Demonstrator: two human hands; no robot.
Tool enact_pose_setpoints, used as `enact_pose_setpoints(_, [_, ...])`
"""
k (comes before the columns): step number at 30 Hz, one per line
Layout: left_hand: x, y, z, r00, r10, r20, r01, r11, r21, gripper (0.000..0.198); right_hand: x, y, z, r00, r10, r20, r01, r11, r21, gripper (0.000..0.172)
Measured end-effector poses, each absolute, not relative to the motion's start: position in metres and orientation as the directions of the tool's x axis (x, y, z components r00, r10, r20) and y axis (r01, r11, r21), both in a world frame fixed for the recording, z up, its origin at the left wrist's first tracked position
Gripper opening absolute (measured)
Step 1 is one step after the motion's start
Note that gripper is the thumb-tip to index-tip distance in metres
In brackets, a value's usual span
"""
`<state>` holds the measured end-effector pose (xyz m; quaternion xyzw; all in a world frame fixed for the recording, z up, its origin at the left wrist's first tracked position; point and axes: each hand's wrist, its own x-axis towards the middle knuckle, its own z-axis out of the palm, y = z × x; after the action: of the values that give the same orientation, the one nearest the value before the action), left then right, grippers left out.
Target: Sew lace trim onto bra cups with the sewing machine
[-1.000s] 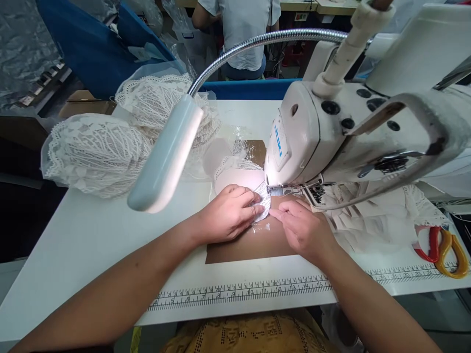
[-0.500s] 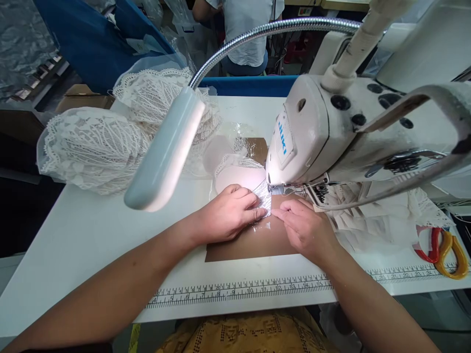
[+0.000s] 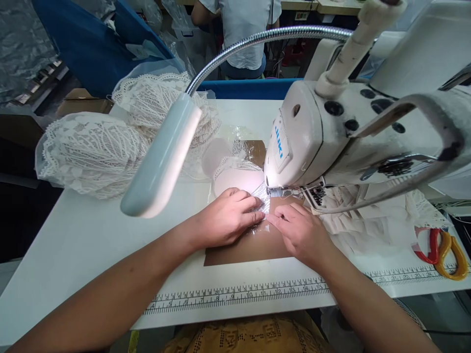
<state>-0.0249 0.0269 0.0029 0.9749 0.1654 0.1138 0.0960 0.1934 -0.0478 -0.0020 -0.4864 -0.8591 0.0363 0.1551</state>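
A pale pink bra cup with white lace [image 3: 237, 180] lies on the brown plate under the head of the white sewing machine [image 3: 294, 137]. My left hand [image 3: 231, 215] presses on the cup's near side, fingers bent, thumb along the lace edge. Beside it my right hand [image 3: 300, 229] has its fingers curled in, with the index fingertip and thumb at the lace's lower corner, close to my left thumb. Just beyond the hands, the machine's presser foot [image 3: 274, 192] sits at the lace edge. My fingers hide part of the lace.
Two bundles of white lace cups [image 3: 91, 152] are piled at the left. A lamp [image 3: 162, 157] hangs over the table. Scissors with red and yellow handles [image 3: 454, 255] lie at the right, past pale fabric pieces [image 3: 371, 220]. A printed ruler [image 3: 235, 296] runs along the front edge. A person [image 3: 243, 34] sits beyond.
My right hand has shifted slightly left, its index fingertip now meeting the lace corner by my left thumb. My left hand stays on the cup. The view has moved slightly.
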Motion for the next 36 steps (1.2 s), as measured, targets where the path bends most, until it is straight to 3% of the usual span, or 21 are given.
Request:
enact_pose_setpoints(6, [-0.013, 0.027, 0.003, 0.883, 0.44, 0.162, 0.416, -0.895, 0.163, 0.035, 0.192, -0.048, -0.002, -0.495, 0.838, 0.231, 0.827, 0.535, -0.169, 0.037])
enact_pose_setpoints(11, [-0.013, 0.028, 0.003, 0.898, 0.418, 0.134, 0.404, -0.907, 0.123, 0.036, 0.193, -0.048, -0.003, -0.484, 0.845, 0.227, 0.833, 0.524, -0.175, 0.037])
enact_pose_setpoints(18, [-0.014, 0.032, 0.002, 0.899, 0.415, 0.141, 0.395, -0.907, 0.149, 0.037, 0.192, -0.047, -0.003, -0.439, 0.86, 0.259, 0.857, 0.488, -0.164, 0.038])
enact_pose_setpoints(26, [-0.015, 0.039, 0.004, 0.913, 0.379, 0.151, 0.358, -0.922, 0.148, 0.035, 0.186, -0.042, -0.002, -0.35, 0.914, 0.206, 0.929, 0.367, -0.05, 0.052])
enact_pose_setpoints(31, [-0.015, 0.043, 0.0, 0.904, 0.393, 0.166, 0.375, -0.918, 0.131, 0.032, 0.184, -0.04, -0.005, -0.296, 0.934, 0.202, 0.954, 0.3, 0.009, 0.05])
enact_pose_setpoints(36, [-0.014, 0.046, -0.001, 0.871, 0.447, 0.204, 0.434, -0.894, 0.108, 0.029, 0.184, -0.041, -0.009, -0.285, 0.935, 0.211, 0.956, 0.294, -0.013, 0.05])
